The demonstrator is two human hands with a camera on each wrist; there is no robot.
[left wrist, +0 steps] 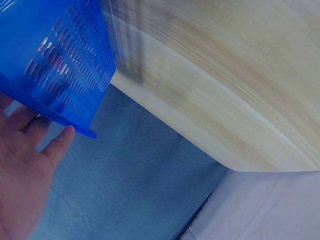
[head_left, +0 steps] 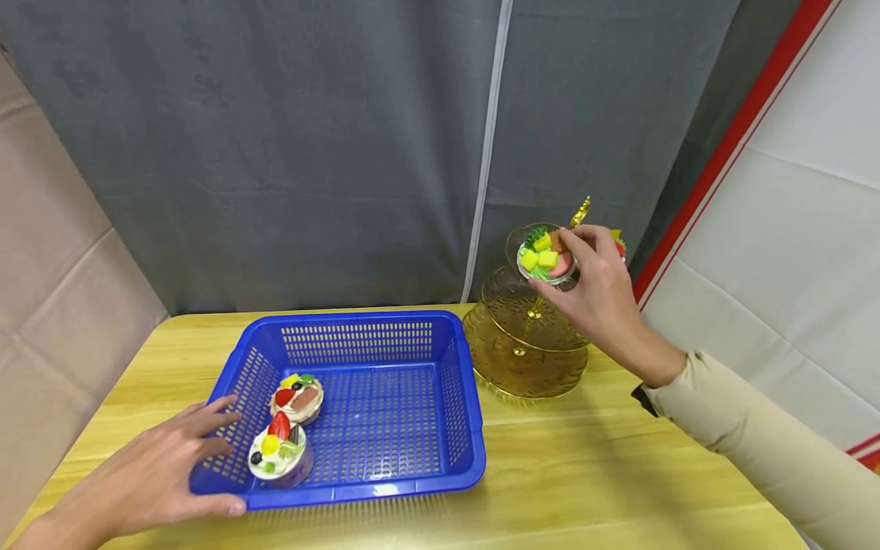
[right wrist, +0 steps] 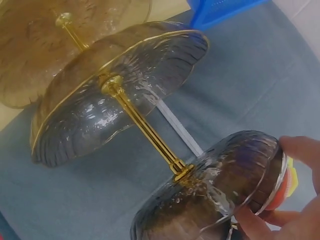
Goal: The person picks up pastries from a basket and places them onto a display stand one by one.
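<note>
Dessert [head_left: 539,258] in right hand [head_left: 601,286] partly hides top plate [head_left: 512,243].

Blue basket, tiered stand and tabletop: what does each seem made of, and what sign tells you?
Basket: probably moulded plastic, glossy; even blue, slotted walls, highlights on the rim.
Tiered stand: translucent brownish tiers with gleaming highlights, so glass or clear plastic. Its post: polished gold colour, perhaps metal or a metallic coating.
Tabletop: smooth wood or wood-look laminate; grain streaks under soft sheen.
</note>
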